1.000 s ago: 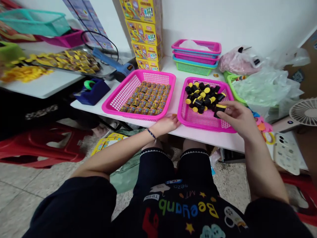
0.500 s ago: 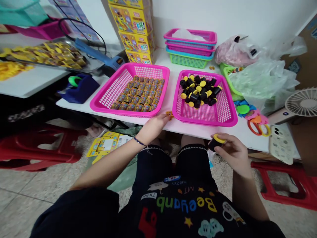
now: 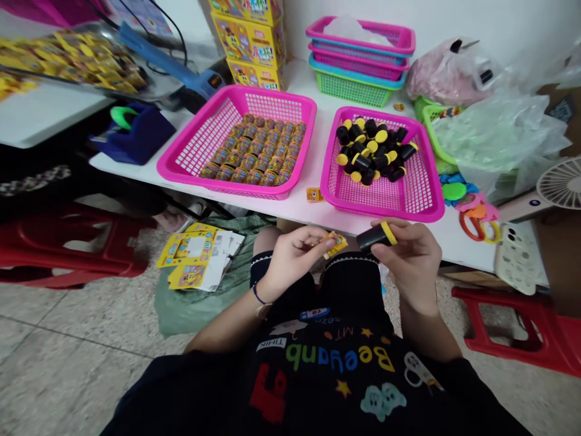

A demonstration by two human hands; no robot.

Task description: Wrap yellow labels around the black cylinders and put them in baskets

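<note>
Between the thumb and fingers of my left hand point(image 3: 297, 257) is a small yellow printed label point(image 3: 334, 243). My right hand point(image 3: 411, 260) grips a black canister with a yellow lid point(image 3: 374, 237), tilted on its side, its dark end toward the label. The two things are close but apart, above my lap. More black canisters with yellow lids point(image 3: 372, 148) lie jumbled in the right pink basket point(image 3: 385, 209). In the left pink basket point(image 3: 236, 186), printed canisters point(image 3: 256, 151) stand in rows. On the table edge between the baskets lie more yellow labels point(image 3: 314, 194).
Stacked baskets point(image 3: 358, 66) and yellow boxes point(image 3: 252, 39) stand at the back. A blue tape dispenser point(image 3: 131, 133) is at left. Plastic bags point(image 3: 503, 133), scissors point(image 3: 472, 224), a phone point(image 3: 517, 257) and a fan point(image 3: 563, 181) are at right. Red stools point(image 3: 521, 327) flank me.
My left hand has moved from the table edge toward my lap with a yellow label. My right hand has raised the canister and brought it left, nearer the label. The view has shifted slightly.
</note>
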